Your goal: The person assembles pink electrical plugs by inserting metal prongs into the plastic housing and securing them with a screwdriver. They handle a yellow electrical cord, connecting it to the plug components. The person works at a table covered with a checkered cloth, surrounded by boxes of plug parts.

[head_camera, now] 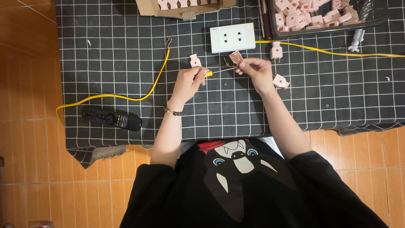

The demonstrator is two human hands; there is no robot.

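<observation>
My left hand (pixel 188 82) grips a small screwdriver with a yellow handle (pixel 208 74), its thin shaft pointing right. My right hand (pixel 256 69) pinches a pink plug half (pixel 236 57) by its lower edge, open side facing up. The screwdriver tip reaches toward that plug half. Another pink plug half (pixel 195 61) lies on the mat just above my left hand. A third pink plug piece (pixel 281 81) rests beside my right wrist. A tiny screw (pixel 225 85) sits on the mat between my hands.
A black grid-patterned mat (pixel 126 67) covers the tiled floor. A white double socket (pixel 233 37) lies ahead, a yellow cable (pixel 329 52) with a pink plug (pixel 276 50) to its right. Another yellow cable (pixel 126 98) curves left. A black remote (pixel 111 119), a cardboard box (pixel 181 7) and a black tray (pixel 371 19) of pink plugs.
</observation>
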